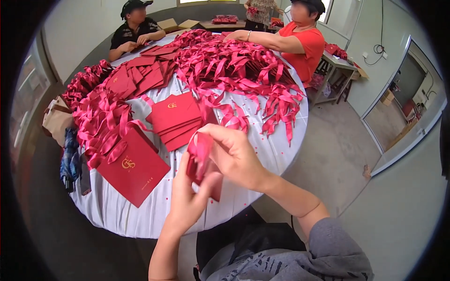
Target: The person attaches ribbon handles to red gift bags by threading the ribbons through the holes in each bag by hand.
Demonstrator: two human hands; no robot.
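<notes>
Over the near edge of the table, my left hand (183,199) is closed around a small red paper gift bag (216,191), mostly hidden by my fingers. My right hand (239,159) pinches a shiny pink-red ribbon (202,149) at the bag's top; the ribbon is partly blurred. Just beyond my hands lies a fanned stack of flat red bags (174,117) with gold emblems. To the left rests a larger red bag (136,166), gold-printed, with ribbon handles. Ribboned bags (101,117) are heaped behind it.
A white cloth (276,140) covers the round table, dotted with tiny red scraps. A big pile of ribboned bags (234,61) fills its far side. A co-worker in red (304,47) and another in black (133,35) handle things there. A folded umbrella (70,157) hangs at the left edge.
</notes>
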